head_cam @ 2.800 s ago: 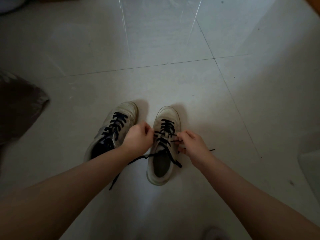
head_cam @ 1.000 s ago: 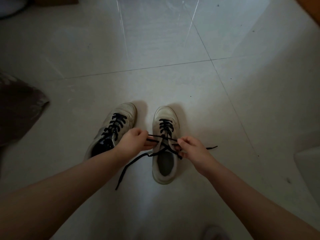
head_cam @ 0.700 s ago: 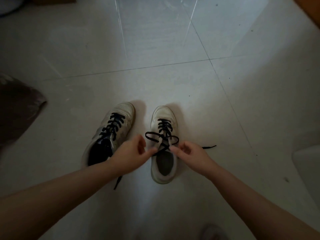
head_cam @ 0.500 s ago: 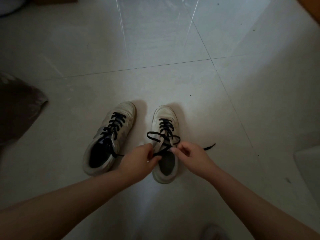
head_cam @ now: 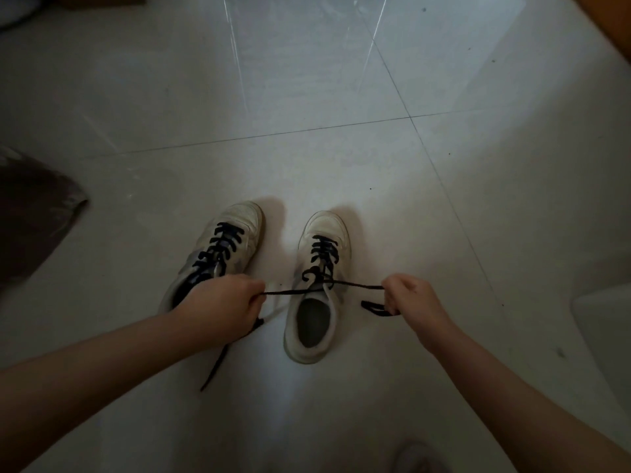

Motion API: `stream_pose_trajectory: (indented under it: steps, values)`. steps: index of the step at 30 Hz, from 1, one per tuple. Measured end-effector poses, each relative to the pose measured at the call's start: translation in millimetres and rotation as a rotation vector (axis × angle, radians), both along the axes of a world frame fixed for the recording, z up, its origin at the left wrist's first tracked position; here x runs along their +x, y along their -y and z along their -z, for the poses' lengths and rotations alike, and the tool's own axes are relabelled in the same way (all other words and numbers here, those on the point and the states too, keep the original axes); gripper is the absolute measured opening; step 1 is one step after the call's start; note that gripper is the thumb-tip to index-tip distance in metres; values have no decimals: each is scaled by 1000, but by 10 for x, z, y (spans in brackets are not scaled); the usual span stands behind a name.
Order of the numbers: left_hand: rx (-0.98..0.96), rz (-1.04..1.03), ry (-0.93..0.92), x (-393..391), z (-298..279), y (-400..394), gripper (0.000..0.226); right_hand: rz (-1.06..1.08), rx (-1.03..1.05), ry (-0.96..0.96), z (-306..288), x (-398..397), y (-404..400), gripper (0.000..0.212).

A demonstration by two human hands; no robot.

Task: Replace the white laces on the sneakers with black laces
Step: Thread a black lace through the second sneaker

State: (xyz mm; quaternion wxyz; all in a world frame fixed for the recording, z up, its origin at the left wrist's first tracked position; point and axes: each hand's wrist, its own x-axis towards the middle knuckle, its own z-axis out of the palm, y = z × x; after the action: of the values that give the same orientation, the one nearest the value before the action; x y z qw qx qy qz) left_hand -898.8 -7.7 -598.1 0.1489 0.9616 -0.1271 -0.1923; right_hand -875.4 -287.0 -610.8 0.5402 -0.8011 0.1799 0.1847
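While the left hand [head_cam: 222,302] and right hand [head_cam: 415,302] pinch the black lace [head_cam: 293,291] ends in curled fingers—drawn taut across the right sneaker [head_cam: 317,302] (on the floor)—uneven pulling could slip the half-formed knot.

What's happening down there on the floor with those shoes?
A person is tying the black lace on the right sneaker. The left hand and right hand each grip one end and pull it taut sideways across the top of the shoe. The left sneaker beside it is already laced in black. Both stand on the tiled floor.
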Motion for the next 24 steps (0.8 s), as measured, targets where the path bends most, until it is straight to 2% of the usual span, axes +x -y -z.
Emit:
stream_pose_trajectory:
  steps: [3, 6, 10, 13, 15, 16, 19, 22, 24]
  values:
    - [-194, -65, -97, 50, -14, 125, 13, -189, 5, -57, -31, -17, -131, 28]
    - [-356, -122, -186, 79, 0, 294, 5, -329, -79, -47, -40, -23, -262, 32]
    - [-344, -174, -260, 30, 64, 353, 30, -437, -184, -32, -1, -15, -348, 25]
    - [-305, -172, -188, -28, 111, 388, 23, -519, -248, 111, 40, -3, -369, 21]
    - [-337, -168, -164, -39, 112, 399, 16, -556, -233, 181, 44, 1, -376, 23]
    - [-361, -157, -160, -37, 106, 391, 19, -565, -206, 181, 37, 0, -374, 22]
    - [-345, -95, -142, -42, 64, 310, 33, -456, -23, 69, 35, -15, -305, 22]
    - [-331, -145, -144, -46, 91, 173, 33, -179, 170, -78, 32, -19, -226, 27]
    - [-346, -182, -148, -58, 104, 133, 33, -95, 193, -125, 15, -12, -221, 28]
